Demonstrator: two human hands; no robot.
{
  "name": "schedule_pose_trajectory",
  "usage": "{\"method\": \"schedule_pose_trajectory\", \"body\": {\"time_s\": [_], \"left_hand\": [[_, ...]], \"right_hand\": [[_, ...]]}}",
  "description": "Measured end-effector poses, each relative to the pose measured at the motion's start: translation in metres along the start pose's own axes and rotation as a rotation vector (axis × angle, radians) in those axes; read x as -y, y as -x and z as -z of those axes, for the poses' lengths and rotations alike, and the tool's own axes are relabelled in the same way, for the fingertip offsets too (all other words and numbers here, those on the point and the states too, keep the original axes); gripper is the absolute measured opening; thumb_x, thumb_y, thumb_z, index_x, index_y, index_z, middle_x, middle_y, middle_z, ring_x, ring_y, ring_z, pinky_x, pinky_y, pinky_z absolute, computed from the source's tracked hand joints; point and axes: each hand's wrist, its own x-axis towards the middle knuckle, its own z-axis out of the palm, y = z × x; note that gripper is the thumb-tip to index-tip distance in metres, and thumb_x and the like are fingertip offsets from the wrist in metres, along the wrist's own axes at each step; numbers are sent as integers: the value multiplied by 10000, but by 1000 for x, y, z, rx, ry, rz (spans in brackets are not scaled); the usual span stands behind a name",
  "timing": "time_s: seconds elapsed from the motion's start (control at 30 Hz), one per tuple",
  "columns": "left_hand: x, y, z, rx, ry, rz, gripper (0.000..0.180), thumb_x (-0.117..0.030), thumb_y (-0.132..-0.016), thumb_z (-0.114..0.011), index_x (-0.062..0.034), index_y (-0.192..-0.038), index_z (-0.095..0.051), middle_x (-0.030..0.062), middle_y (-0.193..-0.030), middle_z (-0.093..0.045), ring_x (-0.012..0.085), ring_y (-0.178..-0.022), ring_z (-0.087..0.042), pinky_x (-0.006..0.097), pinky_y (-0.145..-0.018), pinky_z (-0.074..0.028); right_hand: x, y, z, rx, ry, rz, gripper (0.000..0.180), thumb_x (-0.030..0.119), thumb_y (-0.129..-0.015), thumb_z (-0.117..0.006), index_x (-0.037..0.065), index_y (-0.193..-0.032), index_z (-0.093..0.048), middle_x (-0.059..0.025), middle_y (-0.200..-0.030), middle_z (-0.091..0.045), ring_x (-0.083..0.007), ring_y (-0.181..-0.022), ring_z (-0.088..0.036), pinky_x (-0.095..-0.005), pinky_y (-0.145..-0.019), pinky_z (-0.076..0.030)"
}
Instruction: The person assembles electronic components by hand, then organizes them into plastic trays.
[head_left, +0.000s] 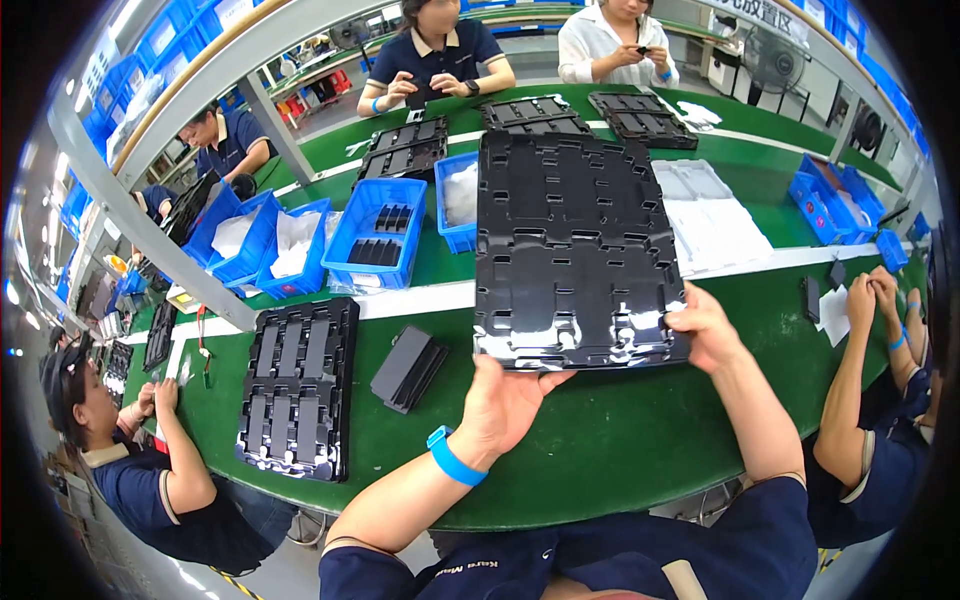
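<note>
The left hand (503, 405) and right hand (708, 330) close on the near corners of a black moulded tray (578, 255), held above the green surface (600, 450), its pockets seemingly unfilled. A second tray (346, 400) already carries dark flat pieces (282, 424); a dark stack (405, 365) lies loose beside it.

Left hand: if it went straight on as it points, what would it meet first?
Likely the black tray that the left hand holds by its near-left corner; what lies behind is hidden.
</note>
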Motion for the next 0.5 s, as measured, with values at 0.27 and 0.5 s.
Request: {"method": "schedule_pose_trajectory", "body": {"time_s": [0.27,0.5], "left_hand": [[2,-1,6,-91,-155,233,585,-139,-839,-679,-103,-1353,-402,102,-1303,-534,266,-1204,-525,466,-1031,-418],[4,1,-1,-190,-32,178,574,-122,-836,-671,-129,-1341,-398,84,-1292,-533,252,-1184,-543,456,-1023,-435]], "right_hand": [[26,7,25,43,144,121,818,62,-655,-699,-17,-1397,-362,-106,-1228,-558,-193,-1114,-552,-321,-968,-435],[15,27,-38,127,1561,1060,573,352,-700,-748,54,-1167,-603,-109,-1225,-563,-267,-1153,-527,-455,-1028,-352]]}}
